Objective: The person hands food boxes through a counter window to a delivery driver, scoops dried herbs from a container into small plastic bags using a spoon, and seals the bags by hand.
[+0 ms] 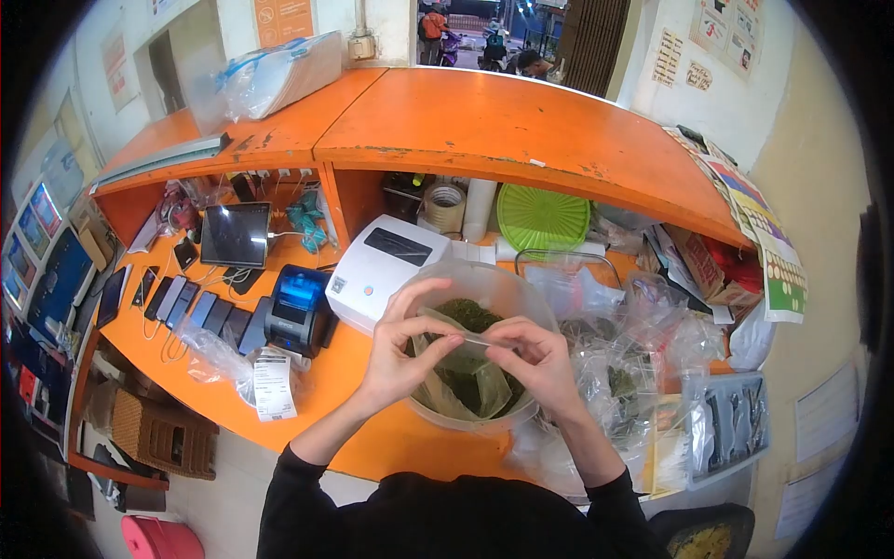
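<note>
Clear plastic bag (470, 391): two-handed pinch at the top edge

Position: The bag hung at the open mouth of a translucent tub (529, 300), its lower part inside the rim. Whether its base rested on the dark-green crumbled leaf (463, 312) could not be determined. The tub stood on the orange bench (363, 452), beside a white label printer (377, 275); loose clear packaging (610, 373) lay to its right.

Grip: The left hand (399, 347) pinched the top edge between thumb and index finger. The right hand (538, 361) pinched the same edge just beside it, thumb pressed against fingers.

Technique: Good control probably depended on equal thumb pressure, with the edge straight and its layers aligned. A light pull was advisable, since thin film could stretch or split. Working above the tub was sensible, so that any spilled leaf would be caught.
</note>
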`<control>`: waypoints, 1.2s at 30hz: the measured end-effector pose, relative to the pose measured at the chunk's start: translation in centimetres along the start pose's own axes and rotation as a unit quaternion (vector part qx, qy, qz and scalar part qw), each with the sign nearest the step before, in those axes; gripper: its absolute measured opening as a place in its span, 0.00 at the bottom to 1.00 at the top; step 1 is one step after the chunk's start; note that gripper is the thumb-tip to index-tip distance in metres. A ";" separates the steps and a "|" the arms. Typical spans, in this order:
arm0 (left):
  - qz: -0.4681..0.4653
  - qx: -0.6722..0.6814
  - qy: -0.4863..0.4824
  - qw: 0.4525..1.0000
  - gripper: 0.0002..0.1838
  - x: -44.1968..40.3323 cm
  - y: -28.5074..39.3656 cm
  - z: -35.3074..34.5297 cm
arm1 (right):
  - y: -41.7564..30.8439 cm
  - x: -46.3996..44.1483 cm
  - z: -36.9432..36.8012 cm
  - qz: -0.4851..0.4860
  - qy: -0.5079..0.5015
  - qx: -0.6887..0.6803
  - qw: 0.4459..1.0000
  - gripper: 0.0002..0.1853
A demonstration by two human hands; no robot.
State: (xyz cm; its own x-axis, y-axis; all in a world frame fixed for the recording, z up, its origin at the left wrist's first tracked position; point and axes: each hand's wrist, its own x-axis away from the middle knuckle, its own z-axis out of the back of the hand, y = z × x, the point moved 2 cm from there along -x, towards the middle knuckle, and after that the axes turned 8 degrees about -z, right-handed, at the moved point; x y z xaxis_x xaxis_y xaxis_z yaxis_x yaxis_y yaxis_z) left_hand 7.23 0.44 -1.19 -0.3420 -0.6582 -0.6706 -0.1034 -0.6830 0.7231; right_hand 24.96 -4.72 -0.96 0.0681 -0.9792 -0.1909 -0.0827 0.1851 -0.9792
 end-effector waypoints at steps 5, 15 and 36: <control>-0.039 -0.069 0.023 0.997 0.06 0.6 0.7 -1.0 | 0.6 0.1 -0.4 0.021 0.015 0.044 0.999 0.03; -0.041 -0.038 0.051 0.997 0.06 0.6 1.3 -1.0 | 0.0 0.1 -1.4 0.090 0.031 0.099 0.991 0.04; -0.030 -0.065 0.014 0.997 0.08 1.4 1.5 -0.9 | -0.8 1.6 -0.8 0.107 0.040 0.044 0.992 0.06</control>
State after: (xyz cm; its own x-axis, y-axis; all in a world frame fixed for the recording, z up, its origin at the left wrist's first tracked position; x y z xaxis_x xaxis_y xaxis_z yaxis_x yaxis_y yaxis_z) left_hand 7.44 -1.74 -1.19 -0.3130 -0.6216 -0.7181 -0.0001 -0.7561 0.6545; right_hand 24.38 -6.52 -0.47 -0.0210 -0.9195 -0.3925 -0.0001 0.3926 -0.9197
